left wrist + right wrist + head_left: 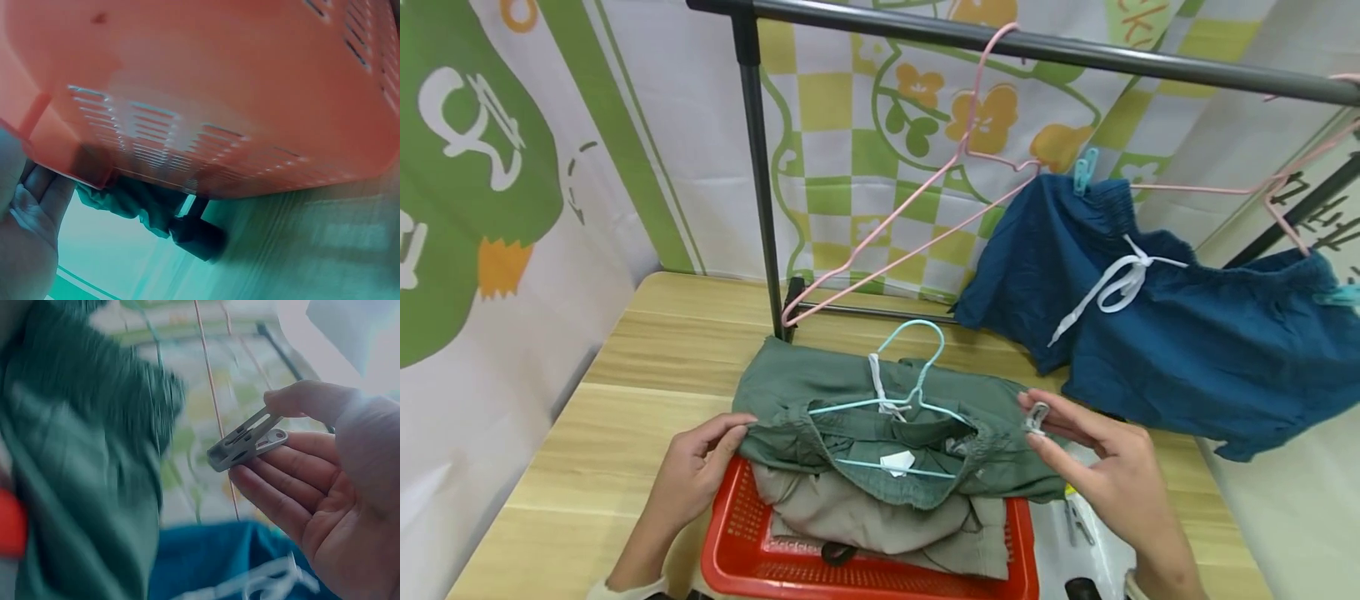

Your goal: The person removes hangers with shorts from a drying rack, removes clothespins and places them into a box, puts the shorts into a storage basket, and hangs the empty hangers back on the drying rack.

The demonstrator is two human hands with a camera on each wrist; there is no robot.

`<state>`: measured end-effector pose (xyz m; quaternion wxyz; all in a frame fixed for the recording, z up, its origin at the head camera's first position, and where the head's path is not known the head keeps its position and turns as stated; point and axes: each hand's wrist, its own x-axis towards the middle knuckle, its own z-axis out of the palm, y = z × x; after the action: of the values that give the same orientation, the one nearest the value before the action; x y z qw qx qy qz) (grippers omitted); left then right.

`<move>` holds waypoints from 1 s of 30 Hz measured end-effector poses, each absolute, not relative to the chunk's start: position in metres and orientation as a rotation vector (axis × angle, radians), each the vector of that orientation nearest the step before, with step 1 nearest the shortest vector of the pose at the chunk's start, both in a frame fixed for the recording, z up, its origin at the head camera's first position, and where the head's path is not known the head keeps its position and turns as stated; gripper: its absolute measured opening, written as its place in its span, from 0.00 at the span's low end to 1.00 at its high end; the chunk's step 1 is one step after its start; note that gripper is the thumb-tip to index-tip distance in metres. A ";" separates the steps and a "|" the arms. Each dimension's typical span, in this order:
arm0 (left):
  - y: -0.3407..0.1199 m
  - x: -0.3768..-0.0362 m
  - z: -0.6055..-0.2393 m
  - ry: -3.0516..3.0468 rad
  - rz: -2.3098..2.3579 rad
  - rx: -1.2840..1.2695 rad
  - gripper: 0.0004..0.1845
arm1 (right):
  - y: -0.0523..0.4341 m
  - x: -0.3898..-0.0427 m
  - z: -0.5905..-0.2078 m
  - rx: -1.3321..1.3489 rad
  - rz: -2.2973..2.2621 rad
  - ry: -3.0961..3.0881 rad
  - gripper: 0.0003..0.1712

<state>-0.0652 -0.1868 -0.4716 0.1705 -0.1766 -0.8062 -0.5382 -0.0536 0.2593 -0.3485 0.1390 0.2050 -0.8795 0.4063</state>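
Note:
Green shorts point(880, 487) with an elastic waistband lie over a red basket point(722, 533), and a light-blue hanger point(919, 392) sits inside their waist. At the left end of the waistband, my left hand point(688, 471) pinches the cloth between thumb and fingers. My right hand point(1112, 467) holds a grey clothespin point(244, 444) between thumb and fingers, just off the right side of the waistband. In the right wrist view the clothespin is apart from the green cloth. The left wrist view mostly catches the basket's wall point(250, 81), with my left hand point(31, 219) at its edge.
Grey-brown clothing point(880, 517) lies in the basket. Behind stands a black rack point(760, 167) with a pink hanger point(880, 225). Blue shorts point(1187, 333) hang at the right from another pink hanger, held by light-blue clothespins point(1084, 171). More clothespins point(1078, 525) lie right of the basket.

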 end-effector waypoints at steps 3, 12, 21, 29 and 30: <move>-0.188 -0.065 -0.474 -2.291 -1.521 -0.511 0.15 | 0.276 -0.046 -0.358 0.412 1.133 -2.579 0.31; -0.189 -0.065 -0.478 -2.281 -1.522 -0.508 0.15 | 0.303 -0.034 -0.390 0.048 1.086 -2.702 0.28; -0.188 -0.064 -0.477 -2.281 -1.576 -0.508 0.14 | 0.314 -0.025 -0.410 -0.226 1.135 -2.840 0.30; -0.189 -0.063 -0.478 -2.285 -1.582 -0.507 0.15 | 0.317 -0.026 -0.418 -0.391 1.227 -2.877 0.31; -0.188 -0.063 -0.477 -2.285 -1.583 -0.510 0.15 | 0.318 -0.026 -0.418 -0.427 1.239 -2.886 0.31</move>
<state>-0.0630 -0.1885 -0.4774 0.1570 -0.1782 -0.7985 -0.5532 -0.0261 0.3178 -0.4184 -0.0140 -0.1347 -0.9105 0.3907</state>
